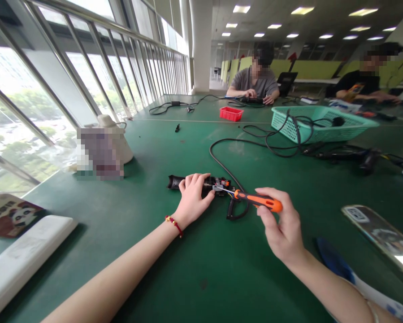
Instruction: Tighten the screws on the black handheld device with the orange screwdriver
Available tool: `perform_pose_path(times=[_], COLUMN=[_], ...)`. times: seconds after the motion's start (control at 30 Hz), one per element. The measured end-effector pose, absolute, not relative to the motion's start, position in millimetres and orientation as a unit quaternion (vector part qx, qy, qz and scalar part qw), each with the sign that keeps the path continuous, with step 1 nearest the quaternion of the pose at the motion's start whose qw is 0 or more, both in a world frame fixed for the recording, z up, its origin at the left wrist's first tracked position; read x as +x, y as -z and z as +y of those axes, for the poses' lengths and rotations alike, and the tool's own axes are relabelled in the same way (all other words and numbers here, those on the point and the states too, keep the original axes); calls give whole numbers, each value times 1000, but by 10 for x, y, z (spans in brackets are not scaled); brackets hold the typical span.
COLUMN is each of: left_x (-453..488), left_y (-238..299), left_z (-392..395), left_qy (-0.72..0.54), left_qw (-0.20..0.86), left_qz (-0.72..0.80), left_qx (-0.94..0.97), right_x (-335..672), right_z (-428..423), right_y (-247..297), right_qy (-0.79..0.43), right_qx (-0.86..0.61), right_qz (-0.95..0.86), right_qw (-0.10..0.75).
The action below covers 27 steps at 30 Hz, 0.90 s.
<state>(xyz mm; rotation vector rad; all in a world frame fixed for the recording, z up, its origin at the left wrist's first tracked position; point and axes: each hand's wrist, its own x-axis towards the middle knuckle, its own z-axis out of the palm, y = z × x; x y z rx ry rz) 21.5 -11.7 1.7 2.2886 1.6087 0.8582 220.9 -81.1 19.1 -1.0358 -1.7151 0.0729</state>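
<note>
A black corded device (176, 182) lies on its side on the green table, its tubular end to the left. At its right end the housing is open, baring grey and orange parts and thin wires. My left hand (194, 197) rests over the middle of the device, fingers on the far side and thumb on the near side, and hides part of it. An orange and black screwdriver (258, 199) is pinched between the fingers and thumb of my right hand (283, 224). Its metal shaft points left, with the tip at the exposed parts.
A black cable curves from the device toward a teal basket (325, 130) holding cables. Behind are a small red tray (231, 114) and a small black part (177, 128). A phone (383, 233) lies right; a jug (120, 139) and white bar (29, 264) left. Two people sit opposite.
</note>
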Motion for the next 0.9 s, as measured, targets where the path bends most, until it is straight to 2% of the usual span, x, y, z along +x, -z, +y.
perform_pose_path(times=[0.17, 0.4, 0.67, 0.9], left_x=[203, 179, 170, 169], left_y=[-12, -24, -67, -67], left_z=[-105, -107, -107, -92], left_qy=[-295, -293, -290, -286], left_qw=[109, 116, 127, 126], left_qz=[545, 543, 547, 548], left_qx=[777, 778, 775, 776], right_x=[2224, 2238, 2248, 2221], right_z=[-848, -806, -816, -780], right_y=[-229, -131, -262, -189], right_qy=[-44, -31, -16, -8], right_qx=[-463, -413, -403, -381], right_qz=[-715, -704, -751, -731], right_qw=[522, 577, 522, 566])
